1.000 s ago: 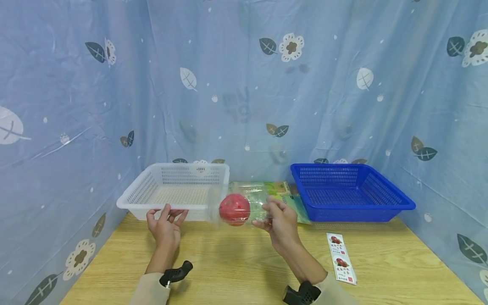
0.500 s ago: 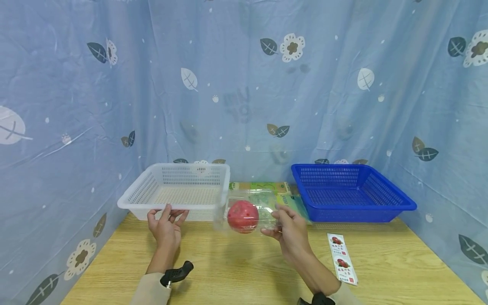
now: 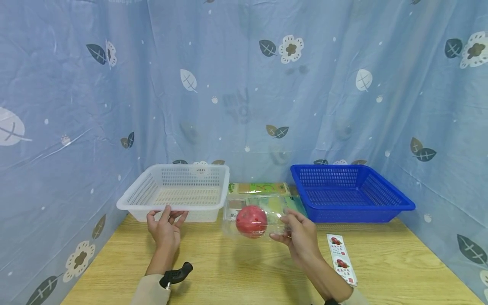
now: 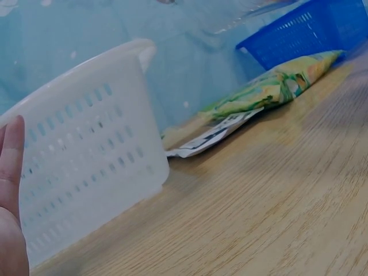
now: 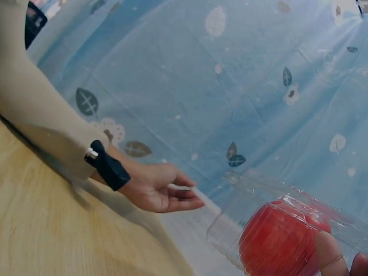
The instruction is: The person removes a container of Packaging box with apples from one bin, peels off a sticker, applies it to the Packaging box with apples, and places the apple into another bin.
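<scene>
My right hand [image 3: 303, 237] grips the right end of a clear plastic clamshell box [image 3: 280, 212], held above the table, with finger and thumb tips at its edge. Inside the box is a round red fruit-like object [image 3: 251, 221]; reflections on the plastic hide its exact kind. In the right wrist view the red object [image 5: 282, 238] shows through the plastic, beside my right fingertips [image 5: 330, 253]. At the left, my left hand [image 3: 165, 231] holds the front rim of a white plastic basket [image 3: 206, 214], one digit over the rim and others beneath it.
A blue plastic basket [image 3: 354, 214] stands at the back right. Between the baskets lie green and yellow packages [image 3: 284, 188], partly behind the box. A strip of fruit-printed labels [image 3: 342, 259] lies on the wooden table [image 3: 236, 279]. A patterned blue curtain [image 3: 244, 84] encloses the back and sides.
My right hand has drawn the clear box with the red object to the right and slightly nearer, away from the white basket. My left hand has stayed at the basket's rim.
</scene>
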`<state>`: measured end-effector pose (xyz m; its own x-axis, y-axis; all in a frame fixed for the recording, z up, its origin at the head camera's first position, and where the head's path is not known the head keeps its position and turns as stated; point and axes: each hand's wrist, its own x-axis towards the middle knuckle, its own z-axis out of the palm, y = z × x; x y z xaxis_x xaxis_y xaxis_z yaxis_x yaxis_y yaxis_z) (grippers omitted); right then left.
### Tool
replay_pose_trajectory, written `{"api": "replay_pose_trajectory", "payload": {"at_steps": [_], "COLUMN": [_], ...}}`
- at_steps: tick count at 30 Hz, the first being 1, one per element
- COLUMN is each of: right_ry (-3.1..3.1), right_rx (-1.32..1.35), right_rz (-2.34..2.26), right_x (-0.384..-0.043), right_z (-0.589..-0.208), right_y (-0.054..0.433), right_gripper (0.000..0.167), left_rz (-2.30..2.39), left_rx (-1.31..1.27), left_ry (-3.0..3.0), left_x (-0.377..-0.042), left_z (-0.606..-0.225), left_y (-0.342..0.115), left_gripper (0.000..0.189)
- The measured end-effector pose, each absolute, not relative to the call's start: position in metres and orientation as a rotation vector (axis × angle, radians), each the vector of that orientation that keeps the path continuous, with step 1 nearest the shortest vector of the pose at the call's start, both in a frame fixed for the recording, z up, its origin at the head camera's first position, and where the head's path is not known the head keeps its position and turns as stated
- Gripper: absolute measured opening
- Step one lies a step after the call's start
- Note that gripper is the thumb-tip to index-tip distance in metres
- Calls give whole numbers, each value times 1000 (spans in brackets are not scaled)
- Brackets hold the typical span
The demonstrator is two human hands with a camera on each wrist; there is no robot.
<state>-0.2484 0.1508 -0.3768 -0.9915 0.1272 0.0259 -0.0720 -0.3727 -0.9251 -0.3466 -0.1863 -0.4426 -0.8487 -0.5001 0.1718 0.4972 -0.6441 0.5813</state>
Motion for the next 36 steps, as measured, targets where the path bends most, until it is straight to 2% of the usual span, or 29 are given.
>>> {"api": "replay_pose_trajectory", "payload": {"at_steps": [21, 36], "right_ry": [-1740, -1762], "right_rx": [-187, -260], "right_rz": [2464, 2427], "right_x": [-235, -225], "right_z": [-399, -418], "right_y": [164, 172], "right_gripper": [57, 53], "left_rz": [-2443, -2433], "left_rx": [19, -11], "left_ry": [-861, -881], "left_x": [-346, -346], "left_z": [-444, -444], "left_y": [-187, -188], "left_gripper": [37, 31]}}
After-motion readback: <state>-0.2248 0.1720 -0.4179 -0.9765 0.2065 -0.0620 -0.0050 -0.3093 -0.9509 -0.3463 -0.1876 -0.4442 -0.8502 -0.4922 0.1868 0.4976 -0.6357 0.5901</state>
